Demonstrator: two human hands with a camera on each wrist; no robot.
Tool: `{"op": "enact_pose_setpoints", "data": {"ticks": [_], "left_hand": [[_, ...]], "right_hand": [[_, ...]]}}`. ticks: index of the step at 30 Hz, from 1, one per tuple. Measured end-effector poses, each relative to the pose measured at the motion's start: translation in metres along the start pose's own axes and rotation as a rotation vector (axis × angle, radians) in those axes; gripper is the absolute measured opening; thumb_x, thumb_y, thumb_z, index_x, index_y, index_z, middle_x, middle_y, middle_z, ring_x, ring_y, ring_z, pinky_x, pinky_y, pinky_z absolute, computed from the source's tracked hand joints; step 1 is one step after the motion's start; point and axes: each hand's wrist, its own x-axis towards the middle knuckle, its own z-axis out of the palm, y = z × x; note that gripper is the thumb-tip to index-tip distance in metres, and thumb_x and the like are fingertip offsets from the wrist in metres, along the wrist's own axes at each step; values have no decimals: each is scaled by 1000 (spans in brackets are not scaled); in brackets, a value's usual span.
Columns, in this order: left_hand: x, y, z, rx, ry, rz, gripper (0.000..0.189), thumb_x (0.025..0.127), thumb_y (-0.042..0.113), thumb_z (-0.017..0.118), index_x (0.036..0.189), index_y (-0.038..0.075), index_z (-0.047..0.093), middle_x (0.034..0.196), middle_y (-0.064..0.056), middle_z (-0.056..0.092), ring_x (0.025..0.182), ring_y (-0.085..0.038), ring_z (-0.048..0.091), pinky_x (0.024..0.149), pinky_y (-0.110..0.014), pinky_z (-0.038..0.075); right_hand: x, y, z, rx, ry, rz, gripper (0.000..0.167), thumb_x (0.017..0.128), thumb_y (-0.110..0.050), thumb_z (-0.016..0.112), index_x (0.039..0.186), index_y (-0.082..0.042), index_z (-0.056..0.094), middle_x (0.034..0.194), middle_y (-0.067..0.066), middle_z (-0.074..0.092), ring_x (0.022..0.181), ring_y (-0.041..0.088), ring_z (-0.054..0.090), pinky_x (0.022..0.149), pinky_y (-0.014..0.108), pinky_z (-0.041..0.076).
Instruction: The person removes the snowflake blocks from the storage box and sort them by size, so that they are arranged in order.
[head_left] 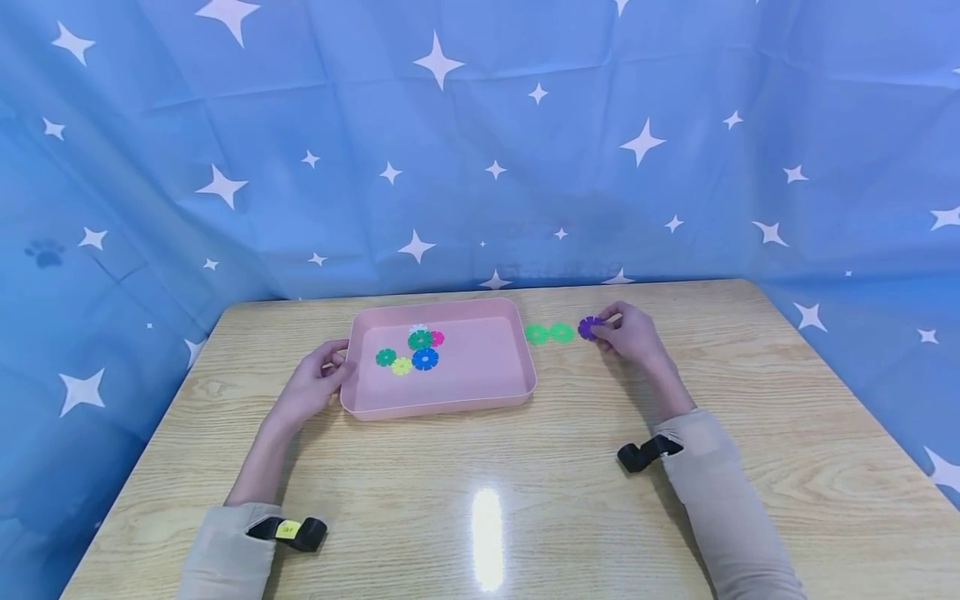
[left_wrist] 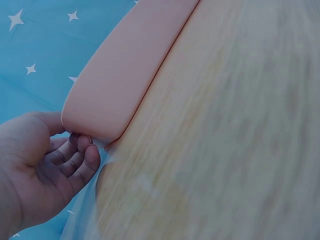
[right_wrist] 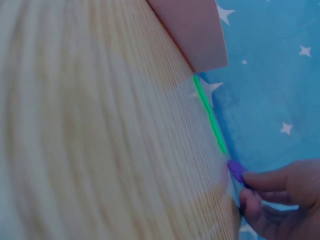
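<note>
A purple snowflake disc (head_left: 588, 327) is pinched between the thumb and fingers of my right hand (head_left: 632, 332), close to the table at the right of two green snowflake discs (head_left: 548, 333). Those two lie side by side in a row beside the tray's right wall. My left hand (head_left: 317, 379) grips the left wall of the pink tray (head_left: 480, 404), thumb over the rim and fingers curled outside, as the left wrist view shows. Inside the tray's left half are several snowflake discs, among them a blue one (head_left: 425, 359), a yellow one (head_left: 401, 366) and a pink one (head_left: 437, 338).
The wooden table (head_left: 570, 483) has its back edge against a blue star-patterned cloth (head_left: 480, 167). Each sleeve carries a black wrist camera, the left one (head_left: 303, 534) and the right one (head_left: 637, 457). A bright light reflection lies on the front of the table.
</note>
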Motion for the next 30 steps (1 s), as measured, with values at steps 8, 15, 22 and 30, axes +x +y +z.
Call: {"op": "enact_pose_setpoints", "data": {"ticks": [8, 15, 22, 30], "left_hand": [[-1, 2, 0, 3, 4, 4, 52, 105, 12, 54, 150, -8, 36, 108, -16, 51, 88, -22, 54, 68, -25, 48], [-1, 2, -1, 2, 11, 11, 51, 104, 12, 56, 148, -7, 39, 106, -17, 51, 84, -19, 53, 64, -24, 46], [-1, 2, -1, 12, 12, 9, 51, 105, 12, 55, 148, -7, 39, 106, -17, 51, 85, -20, 53, 65, -24, 45], [-2, 1, 0, -1, 9, 20, 50, 105, 11, 55, 148, -9, 39, 105, -17, 51, 87, -20, 54, 65, -24, 46]], "right_hand": [[0, 1, 0, -35, -20, 6, 32, 100, -14, 63, 119, 10, 53, 88, 18, 67, 66, 16, 63, 58, 26, 52], [-1, 0, -1, -44, -37, 15, 34, 101, -16, 63, 120, 10, 54, 91, 18, 68, 68, 16, 64, 61, 26, 52], [1, 1, -1, -36, -52, 9, 34, 101, -16, 64, 121, 9, 56, 95, 20, 68, 71, 15, 66, 63, 26, 54], [1, -2, -3, -26, -47, -48, 36, 102, -18, 61, 126, 8, 56, 105, 25, 66, 81, 27, 68, 69, 33, 56]]}}
